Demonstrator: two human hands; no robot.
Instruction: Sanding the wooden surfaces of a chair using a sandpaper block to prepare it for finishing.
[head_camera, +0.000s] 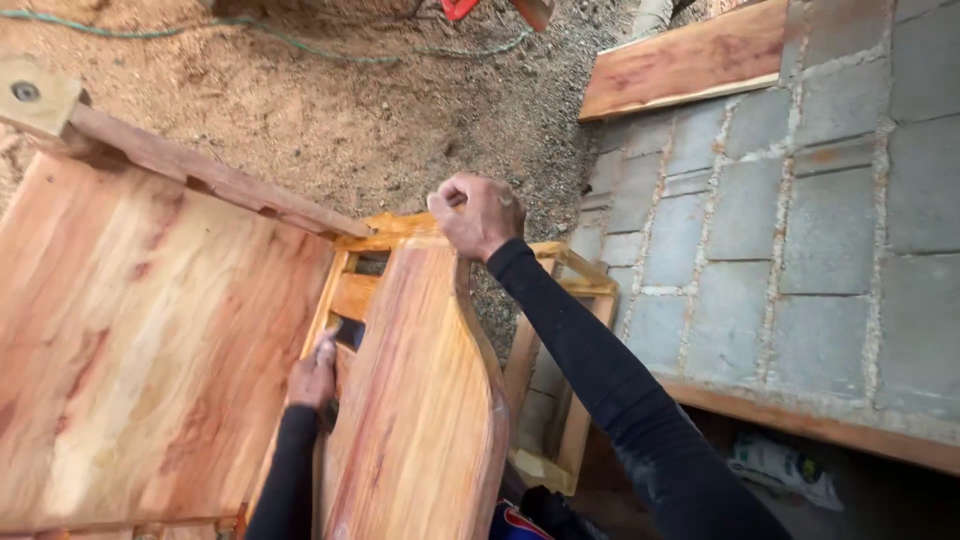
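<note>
Both hands on the curved board (420, 400): right hand (478, 213) fisted over its top edge, left hand (313, 375) pressed against its side, fingers hidden. Keep it seated square on the frame (560, 400) below.

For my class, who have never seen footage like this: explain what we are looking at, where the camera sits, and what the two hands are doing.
The one picture comes from a camera worn on a person's head, looking down at their own arms in black sleeves. The right hand is a closed fist at the top edge of a curved wooden panel, seemingly gripping it. The left hand reaches into the wooden frame beside that panel. To the left lies a broad wooden board. Sandy ground lies beyond, and a grey block wall is at right.
</note>
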